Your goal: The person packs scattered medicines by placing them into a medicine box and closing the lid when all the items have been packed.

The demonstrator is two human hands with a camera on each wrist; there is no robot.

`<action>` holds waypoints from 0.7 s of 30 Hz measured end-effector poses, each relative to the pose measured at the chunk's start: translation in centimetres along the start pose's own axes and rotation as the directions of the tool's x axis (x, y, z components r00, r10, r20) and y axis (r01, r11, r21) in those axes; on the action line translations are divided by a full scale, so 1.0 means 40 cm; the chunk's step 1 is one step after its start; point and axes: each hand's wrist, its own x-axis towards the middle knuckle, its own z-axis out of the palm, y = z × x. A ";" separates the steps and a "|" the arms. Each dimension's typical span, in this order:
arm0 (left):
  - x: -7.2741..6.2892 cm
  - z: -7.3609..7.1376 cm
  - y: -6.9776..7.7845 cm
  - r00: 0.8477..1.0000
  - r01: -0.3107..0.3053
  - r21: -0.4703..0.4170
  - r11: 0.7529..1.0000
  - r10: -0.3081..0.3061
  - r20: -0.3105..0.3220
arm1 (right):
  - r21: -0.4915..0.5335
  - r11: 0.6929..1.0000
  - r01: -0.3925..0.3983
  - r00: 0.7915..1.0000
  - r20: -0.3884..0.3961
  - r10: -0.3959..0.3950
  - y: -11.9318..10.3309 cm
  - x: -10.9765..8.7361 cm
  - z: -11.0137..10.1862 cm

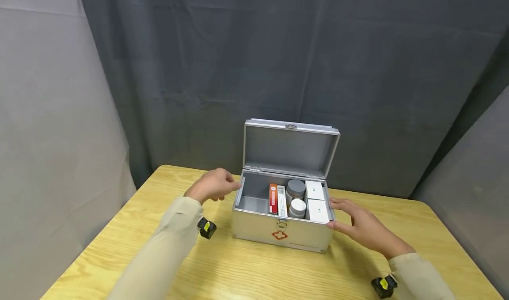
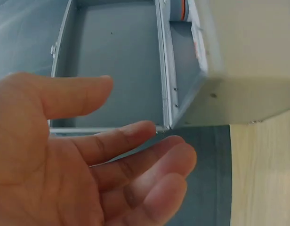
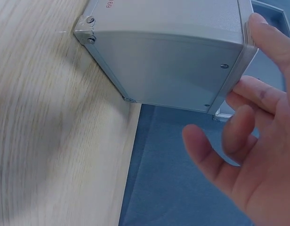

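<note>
A silver metal first-aid box (image 1: 254,227) with a red cross emblem stands on the table, its hinged lid (image 1: 290,152) raised. Inside, a red-and-white carton (image 1: 273,198) and a white carton (image 1: 282,203) stand beside a grey-capped bottle (image 1: 296,188) and a white-capped bottle (image 1: 297,207). Two white boxes (image 1: 317,211) fill the right end. My left hand (image 1: 214,185) is at the left rim, fingers loosely extended and holding nothing; whether it touches is unclear. With thumb and fingertips, my right hand (image 1: 359,225) touches the right rim, its other fingers spread (image 3: 267,155).
The box rests on a light wooden table (image 1: 214,269). A dark grey curtain (image 1: 199,70) hangs behind it, with a pale curtain (image 1: 51,114) at the left. Inside the box, bare floor (image 1: 254,203) shows left of the cartons.
</note>
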 end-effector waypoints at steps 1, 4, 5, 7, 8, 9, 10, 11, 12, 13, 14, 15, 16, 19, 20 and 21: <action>-0.002 0.000 -0.010 1.000 0.009 -0.008 1.000 -0.009 -0.009 | -0.001 1.000 0.002 1.000 0.001 -0.002 -0.003 0.003 0.002; -0.004 0.001 -0.033 0.997 0.004 -0.049 0.999 -0.008 -0.078 | -0.001 1.000 0.008 1.000 0.005 -0.008 -0.008 0.013 0.005; -0.003 0.003 -0.039 0.995 -0.002 -0.063 0.998 -0.005 -0.104 | 0.001 1.000 0.010 1.000 0.006 -0.010 -0.010 0.015 0.005; -0.001 0.009 -0.043 0.988 -0.021 -0.087 0.996 0.008 -0.155 | 0.004 1.000 0.008 1.000 0.009 -0.008 -0.012 0.017 0.003; 0.002 0.013 -0.045 0.984 -0.035 -0.093 0.995 0.018 -0.177 | 0.006 1.000 0.006 1.000 0.012 -0.006 -0.013 0.016 0.002; 0.004 0.016 -0.045 0.980 -0.045 -0.094 0.995 0.026 -0.195 | 0.008 1.000 0.003 1.000 0.017 -0.003 -0.013 0.016 0.000; 0.004 0.017 -0.048 0.977 -0.049 -0.095 0.994 0.028 -0.212 | 0.010 1.000 0.000 1.000 0.022 0.000 -0.015 0.018 -0.001; 0.005 0.017 -0.050 0.974 -0.054 -0.094 0.994 0.031 -0.225 | 0.011 1.000 0.000 1.000 0.025 0.000 -0.017 0.020 -0.002; 0.005 0.017 -0.052 0.971 -0.058 -0.095 0.994 0.034 -0.236 | 0.010 1.000 0.003 1.000 0.027 -0.003 -0.018 0.022 -0.003; 0.004 0.017 -0.054 0.969 -0.062 -0.098 0.993 0.036 -0.244 | 0.010 1.000 0.001 1.000 0.027 -0.001 -0.019 0.024 -0.005; 0.004 0.017 -0.056 0.968 -0.065 -0.099 0.993 0.038 -0.249 | 0.008 1.000 0.004 1.000 0.026 -0.004 -0.021 0.025 -0.007; 0.003 0.017 -0.058 0.967 -0.069 -0.101 0.992 0.042 -0.252 | 0.009 1.000 0.003 1.000 0.023 -0.003 -0.021 0.026 -0.008; 0.002 0.017 -0.062 0.967 -0.072 -0.105 0.992 0.044 -0.252 | 0.008 1.000 0.005 1.000 0.019 -0.005 -0.021 0.026 -0.009; -0.004 0.021 -0.079 0.968 -0.074 -0.108 0.991 0.045 -0.248 | 0.020 1.000 0.006 1.000 0.013 -0.006 -0.017 0.022 -0.007; -0.006 0.024 -0.087 0.969 -0.072 -0.108 0.991 0.044 -0.243 | 0.025 1.000 0.010 1.000 0.014 -0.010 -0.015 0.019 -0.005; -0.007 0.027 -0.095 0.971 -0.074 -0.104 0.992 0.048 -0.235 | 0.032 0.999 0.007 1.000 0.014 -0.008 -0.013 0.015 -0.002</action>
